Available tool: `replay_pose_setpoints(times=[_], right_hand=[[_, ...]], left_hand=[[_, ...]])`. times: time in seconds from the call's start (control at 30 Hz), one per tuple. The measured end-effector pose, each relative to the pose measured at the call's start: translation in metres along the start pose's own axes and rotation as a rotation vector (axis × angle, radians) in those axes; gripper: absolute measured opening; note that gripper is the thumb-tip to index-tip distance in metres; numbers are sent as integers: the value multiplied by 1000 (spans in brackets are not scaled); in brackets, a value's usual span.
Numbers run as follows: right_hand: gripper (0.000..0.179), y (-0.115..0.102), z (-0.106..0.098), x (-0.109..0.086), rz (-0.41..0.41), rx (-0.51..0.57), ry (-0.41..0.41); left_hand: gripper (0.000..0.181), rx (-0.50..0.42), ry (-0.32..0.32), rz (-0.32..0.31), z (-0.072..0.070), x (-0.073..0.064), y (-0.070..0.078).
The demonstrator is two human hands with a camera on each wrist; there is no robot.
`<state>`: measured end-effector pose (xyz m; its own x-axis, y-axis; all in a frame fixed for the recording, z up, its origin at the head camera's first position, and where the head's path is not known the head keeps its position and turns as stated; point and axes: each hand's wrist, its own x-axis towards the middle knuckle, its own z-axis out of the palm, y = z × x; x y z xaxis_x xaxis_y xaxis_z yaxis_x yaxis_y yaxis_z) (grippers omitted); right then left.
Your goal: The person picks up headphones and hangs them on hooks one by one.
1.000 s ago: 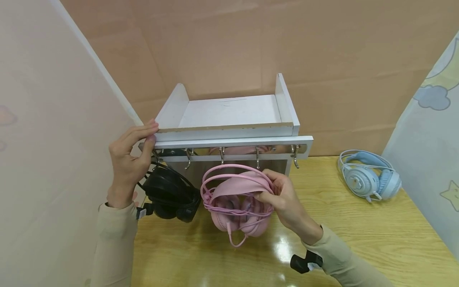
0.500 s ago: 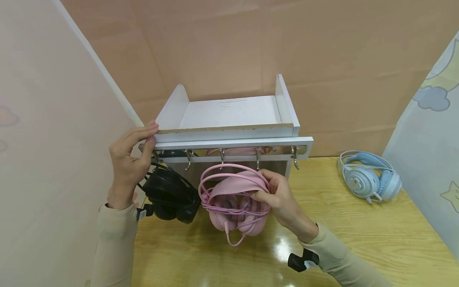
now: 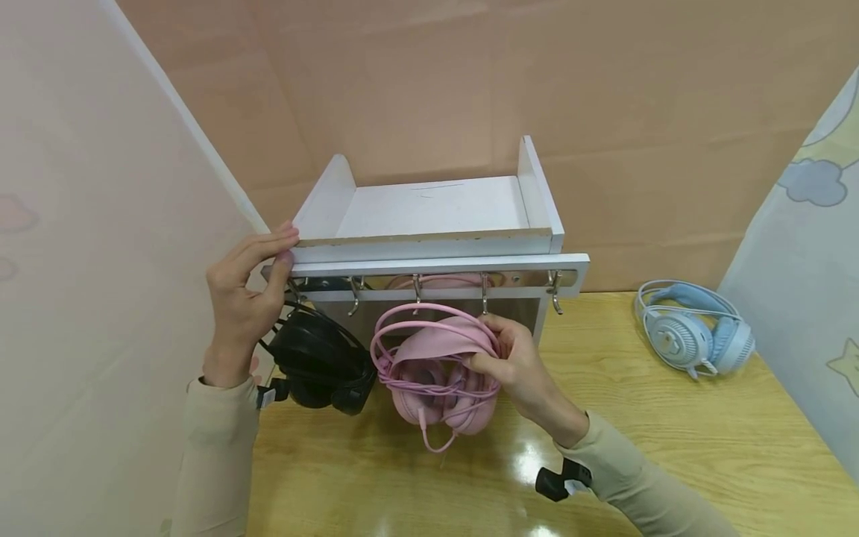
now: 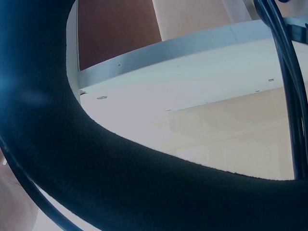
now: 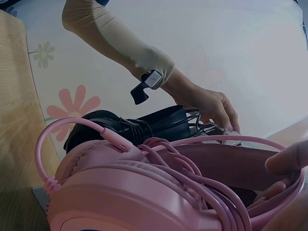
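Observation:
My right hand [image 3: 513,365] pinches the headband of pink headphones [image 3: 443,343], thumb on the inner band. Their pink cable is bundled across the ear cups, which hang down below the hook rail [image 3: 436,266]. In the right wrist view the pink headphones [image 5: 130,192] fill the foreground. My left hand [image 3: 248,287] grips the left front corner of the white shelf [image 3: 429,209], fingers over the top edge and thumb at the rail's end. Black headphones [image 3: 318,358] hang from the leftmost hook, just beside that hand. Their dark padding [image 4: 120,168] fills much of the left wrist view.
Several metal hooks line the rail; the rightmost hook [image 3: 555,291] carries nothing. Light blue headphones [image 3: 694,328] lie on the wooden table [image 3: 637,432] at the right. A brown-papered wall [image 3: 637,149] stands behind, with pale patterned panels [image 3: 101,224] on both sides.
My right hand has shifted slightly left and up with the pink headphones, bringing their band closer under the hooks. My left hand keeps its grip on the shelf corner.

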<state>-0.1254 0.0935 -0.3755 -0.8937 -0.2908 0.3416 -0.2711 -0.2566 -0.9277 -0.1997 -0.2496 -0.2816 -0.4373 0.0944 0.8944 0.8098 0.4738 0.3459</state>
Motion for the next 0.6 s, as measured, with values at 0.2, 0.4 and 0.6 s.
replay_pose_setpoints(times=[0.2, 0.4, 0.6], right_hand=[[36, 3, -1, 3, 8, -9, -7], [35, 5, -2, 7, 15, -23, -4], [36, 7, -1, 10, 22, -33, -2]], left_hand=[[21, -1, 0, -1, -1, -1, 1], [22, 9, -6, -9, -1, -2, -4], [23, 7, -7, -5, -1, -2, -7]])
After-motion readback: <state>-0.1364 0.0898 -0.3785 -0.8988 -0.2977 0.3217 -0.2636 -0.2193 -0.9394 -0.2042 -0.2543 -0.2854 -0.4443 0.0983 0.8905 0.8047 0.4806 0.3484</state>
